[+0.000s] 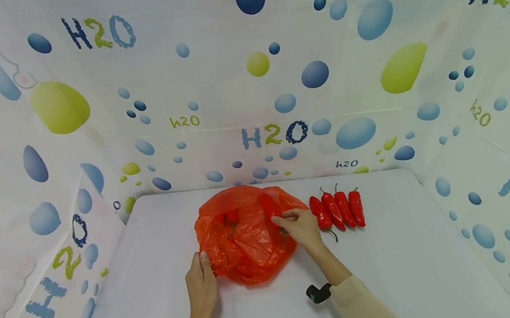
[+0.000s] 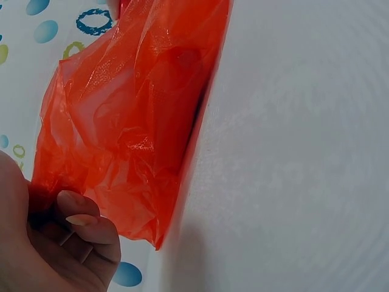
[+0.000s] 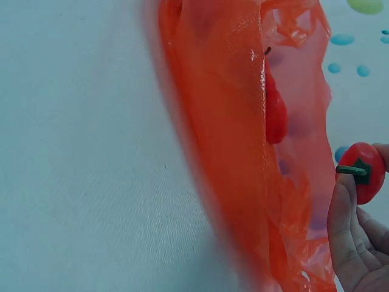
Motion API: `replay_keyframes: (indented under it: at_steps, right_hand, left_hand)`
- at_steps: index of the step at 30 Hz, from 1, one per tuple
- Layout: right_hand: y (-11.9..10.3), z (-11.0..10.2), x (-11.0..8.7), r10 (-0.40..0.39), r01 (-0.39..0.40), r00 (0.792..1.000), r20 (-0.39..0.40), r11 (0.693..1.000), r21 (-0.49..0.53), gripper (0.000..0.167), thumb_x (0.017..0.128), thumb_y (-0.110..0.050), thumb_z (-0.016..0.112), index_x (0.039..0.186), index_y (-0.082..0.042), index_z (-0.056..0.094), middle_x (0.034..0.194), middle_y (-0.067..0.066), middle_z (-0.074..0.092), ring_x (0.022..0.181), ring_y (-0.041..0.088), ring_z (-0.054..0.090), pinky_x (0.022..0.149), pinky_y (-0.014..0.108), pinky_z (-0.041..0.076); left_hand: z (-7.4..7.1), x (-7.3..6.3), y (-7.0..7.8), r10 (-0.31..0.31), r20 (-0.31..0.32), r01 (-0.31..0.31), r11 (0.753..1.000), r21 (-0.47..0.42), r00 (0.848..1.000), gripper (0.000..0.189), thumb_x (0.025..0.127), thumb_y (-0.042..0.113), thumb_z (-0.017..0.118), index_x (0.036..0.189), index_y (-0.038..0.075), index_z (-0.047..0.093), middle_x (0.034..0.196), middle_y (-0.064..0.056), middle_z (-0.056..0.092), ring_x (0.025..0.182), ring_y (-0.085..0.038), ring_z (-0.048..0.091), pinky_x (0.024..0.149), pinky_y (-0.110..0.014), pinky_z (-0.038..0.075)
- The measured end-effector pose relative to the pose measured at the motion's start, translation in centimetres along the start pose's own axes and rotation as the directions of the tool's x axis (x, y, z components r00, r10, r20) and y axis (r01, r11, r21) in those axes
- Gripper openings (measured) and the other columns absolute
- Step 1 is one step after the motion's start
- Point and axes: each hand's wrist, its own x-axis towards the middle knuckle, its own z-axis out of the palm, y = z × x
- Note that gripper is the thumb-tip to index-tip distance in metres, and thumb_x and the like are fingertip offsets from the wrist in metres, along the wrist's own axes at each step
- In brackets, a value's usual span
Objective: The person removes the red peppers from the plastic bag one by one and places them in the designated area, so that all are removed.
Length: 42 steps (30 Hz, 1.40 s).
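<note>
A thin red plastic bag (image 1: 253,256) lies with its mouth spread on the white table. My left hand (image 1: 201,284) grips the bag's left edge, fingers curled into the film (image 2: 79,243). Over the right side of the bag, my right hand (image 1: 300,225) holds a red chili pepper (image 1: 269,205) between thumb and fingers; its green stem faces the right wrist camera (image 3: 371,155). Inside the bag, another red pepper (image 3: 276,115) shows in the right wrist view. Green stems are visible within the bag in the head view.
Several red chili peppers (image 1: 344,211) lie in a row to the right of the bag, just beyond the right hand. Behind the white table (image 1: 419,266) hangs a patterned curtain (image 1: 206,79). Black wrist-worn devices (image 1: 318,294) sit at both wrists.
</note>
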Motion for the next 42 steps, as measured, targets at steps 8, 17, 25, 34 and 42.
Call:
replay_keyframes:
  at_steps: [8,17,25,34,42]
  right_hand:
    - [0.4,-1.1,-0.6,-0.003,0.003,1.0,-0.02,0.999,0.045,0.052,0.087,-0.043,0.085,0.119,-0.004,0.074,0.092,0.008,0.077,0.075,0.021,0.075,0.073,0.036,0.062]
    - [2.0,-2.1,-1.4,-0.038,0.043,0.995,-0.09,0.997,0.059,0.05,0.085,-0.041,0.088,0.115,-0.003,0.076,0.089,0.009,0.076,0.072,0.021,0.075,0.07,0.04,0.062]
    - [2.7,-3.6,-2.6,-0.043,0.05,0.991,-0.126,0.997,0.056,0.051,0.085,-0.043,0.087,0.116,-0.004,0.076,0.092,0.009,0.077,0.075,0.022,0.076,0.067,0.032,0.061]
    - [3.9,-5.3,-3.9,0.003,0.005,0.982,-0.189,0.999,0.042,0.051,0.086,-0.044,0.086,0.118,-0.005,0.075,0.092,0.008,0.077,0.076,0.021,0.076,0.067,0.029,0.06]
    - [4.7,-6.8,-5.2,0.014,-0.011,0.974,-0.227,1.0,0.014,0.049,0.089,-0.04,0.084,0.118,-0.002,0.074,0.095,0.011,0.077,0.077,0.019,0.075,0.068,0.025,0.059]
  left_hand:
    - [0.1,0.1,-0.1,-0.008,0.002,0.008,1.0,-0.003,1.0,0.028,0.114,0.024,0.042,0.1,0.004,0.057,0.071,-0.001,0.046,0.068,-0.018,0.047,0.063,-0.028,0.039]
    - [0.2,0.1,0.0,0.019,-0.012,-0.019,1.0,0.005,1.0,0.03,0.114,0.023,0.042,0.097,0.003,0.056,0.069,0.0,0.043,0.066,-0.017,0.045,0.061,-0.028,0.037]
    - [0.2,0.1,-0.1,0.025,-0.013,-0.025,1.0,0.009,1.0,0.03,0.114,0.023,0.042,0.097,0.003,0.056,0.069,0.0,0.044,0.068,-0.017,0.045,0.062,-0.028,0.037]
    - [0.2,0.0,0.1,0.025,-0.006,-0.025,1.0,0.015,1.0,0.03,0.114,0.023,0.042,0.097,0.003,0.056,0.069,0.0,0.043,0.068,-0.017,0.045,0.062,-0.028,0.037]
    - [0.2,0.1,0.0,0.029,-0.007,-0.029,0.999,0.014,1.0,0.03,0.114,0.022,0.042,0.096,0.002,0.055,0.069,0.0,0.042,0.067,-0.018,0.045,0.061,-0.029,0.037]
